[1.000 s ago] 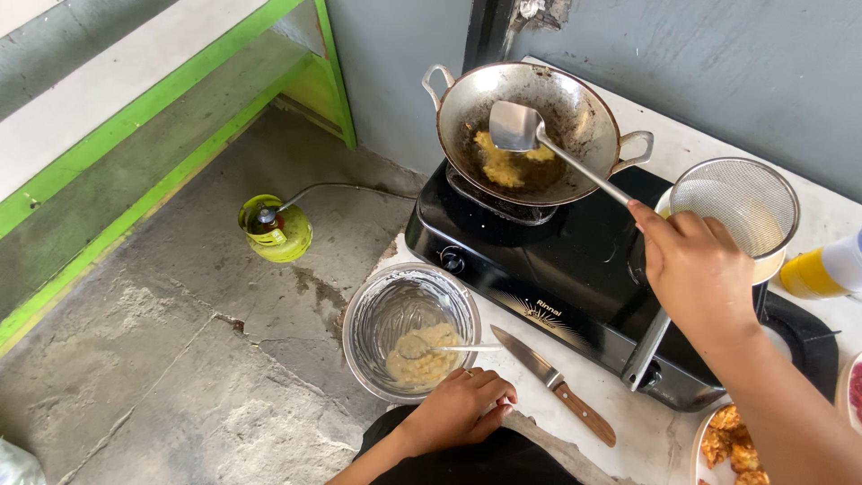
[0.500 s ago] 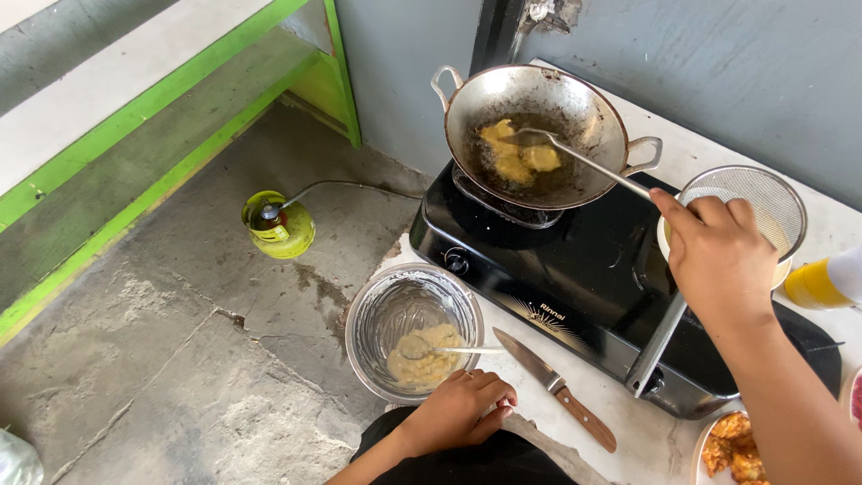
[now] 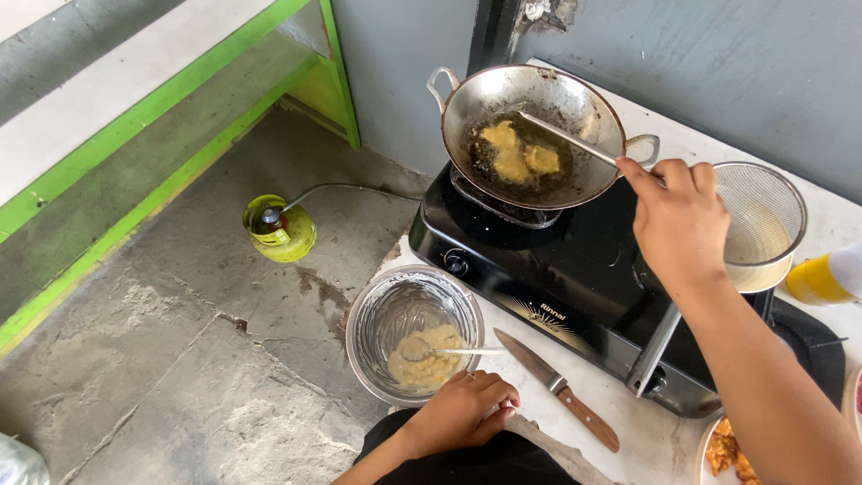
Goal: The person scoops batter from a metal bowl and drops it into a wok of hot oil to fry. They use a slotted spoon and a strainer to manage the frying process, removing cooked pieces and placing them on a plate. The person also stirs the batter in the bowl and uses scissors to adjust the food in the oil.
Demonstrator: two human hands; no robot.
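Right hand: my right hand (image 3: pixel 680 216) is closed around the long metal handle of a spatula (image 3: pixel 566 137), gripping it near its end, above the black stove (image 3: pixel 575 269).
Spatula: it slants from my grip down into the wok (image 3: pixel 530 135); its far end sits in the dark oil, just beside the fritters (image 3: pixel 516 153).
Wok: round, metal, two loop handles, on the stove's left burner; three pale yellow pieces lie in the oil.
Left hand: my left hand (image 3: pixel 467 409) rests on the tabletop (image 3: pixel 539 409) with fingers curled loosely, holding nothing that I can see, touching or just beside the rim of the batter bowl (image 3: pixel 413 332).
Batter bowl: steel, with pale batter in the bottom and a spoon (image 3: pixel 449 352) lying in it.
Knife: a wooden-handled knife (image 3: pixel 557 391) lies on the tabletop between bowl and stove.
Strainer: a wire-mesh strainer (image 3: pixel 759 216) sits over a bowl just right of my right hand.
Floor: a yellow-green gas cylinder (image 3: pixel 278 229) stands on cracked concrete, its hose running toward the stove.
Lower right: fried pieces on a plate (image 3: pixel 727 449), partly cut off.
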